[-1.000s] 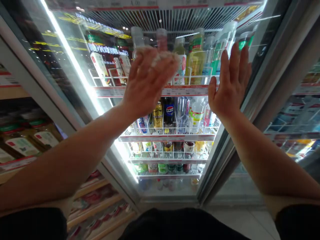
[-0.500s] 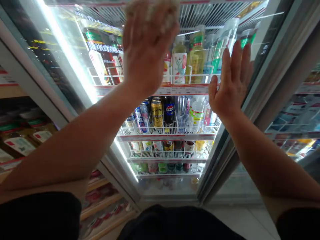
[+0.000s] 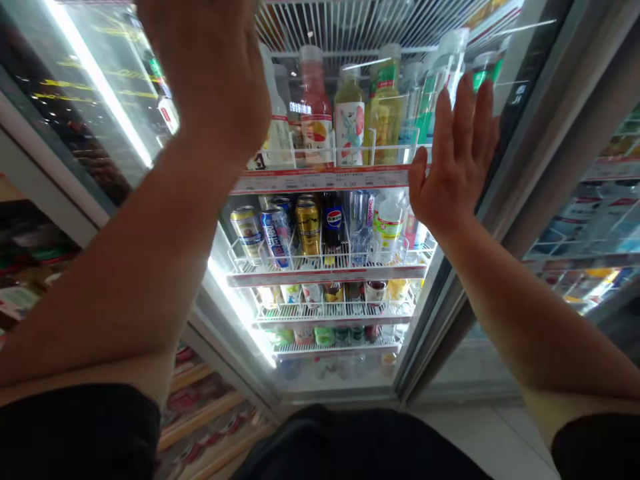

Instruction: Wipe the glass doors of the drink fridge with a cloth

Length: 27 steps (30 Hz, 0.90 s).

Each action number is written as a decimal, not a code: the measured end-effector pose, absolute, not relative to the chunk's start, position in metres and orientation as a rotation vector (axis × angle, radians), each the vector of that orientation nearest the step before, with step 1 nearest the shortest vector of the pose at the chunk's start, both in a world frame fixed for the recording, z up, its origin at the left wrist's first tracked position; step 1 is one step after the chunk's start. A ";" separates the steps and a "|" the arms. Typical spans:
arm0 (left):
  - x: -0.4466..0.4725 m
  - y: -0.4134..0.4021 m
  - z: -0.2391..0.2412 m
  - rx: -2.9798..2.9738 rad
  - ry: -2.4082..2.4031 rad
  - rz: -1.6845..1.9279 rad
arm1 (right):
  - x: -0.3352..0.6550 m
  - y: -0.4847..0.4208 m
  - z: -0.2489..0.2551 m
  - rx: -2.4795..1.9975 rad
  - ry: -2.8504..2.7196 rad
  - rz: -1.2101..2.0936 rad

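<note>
My left hand (image 3: pixel 213 73) is raised across the glass door (image 3: pixel 380 390) of a lit drinks fridge, at the upper left. Its fingers run past the top edge of the view; the pale, crumpled cloth seen in it half a second ago is out of sight. My right hand (image 3: pixel 453 157) lies flat against the right side of the glass, fingers stretched out and holding nothing. Behind the glass stand a pink bottle (image 3: pixel 315 110), a flowered bottle (image 3: pixel 349 117) and a yellow bottle (image 3: pixel 385 110) on the upper shelf.
Lower shelves hold a gold can (image 3: pixel 307 227), a dark Pepsi bottle (image 3: pixel 333 220) and several cups. A metal door frame (image 3: pixel 530 153) runs down the right, beside another fridge section. Wooden shelves (image 3: pixel 187 423) with packed goods stand low on the left.
My left hand has swept left and upward across the glass, uncovering the pink bottle. My right hand stays flat on the door while the view shifts slightly.
</note>
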State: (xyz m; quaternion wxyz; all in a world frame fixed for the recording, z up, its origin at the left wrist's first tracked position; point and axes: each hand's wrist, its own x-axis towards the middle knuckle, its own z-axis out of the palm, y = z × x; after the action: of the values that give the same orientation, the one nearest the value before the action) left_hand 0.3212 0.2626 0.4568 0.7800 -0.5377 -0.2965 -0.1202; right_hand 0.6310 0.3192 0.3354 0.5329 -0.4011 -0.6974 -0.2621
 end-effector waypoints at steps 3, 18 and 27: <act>0.362 0.264 0.395 -1.363 -0.686 -0.447 | 0.631 0.318 0.335 -0.948 -1.663 -0.562; 0.328 0.234 0.321 -1.632 -0.789 -0.503 | 0.631 0.322 0.334 -0.971 -1.631 -0.736; 0.253 0.229 0.368 -1.442 -0.926 -0.751 | 0.633 0.321 0.334 -0.901 -1.650 -0.653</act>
State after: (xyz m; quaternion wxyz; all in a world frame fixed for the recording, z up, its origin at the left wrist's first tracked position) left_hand 0.2531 0.2290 0.3683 0.5934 -0.6202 -0.3984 -0.3233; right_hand 0.6328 0.3210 0.3336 0.5444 -0.3799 -0.6954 -0.2752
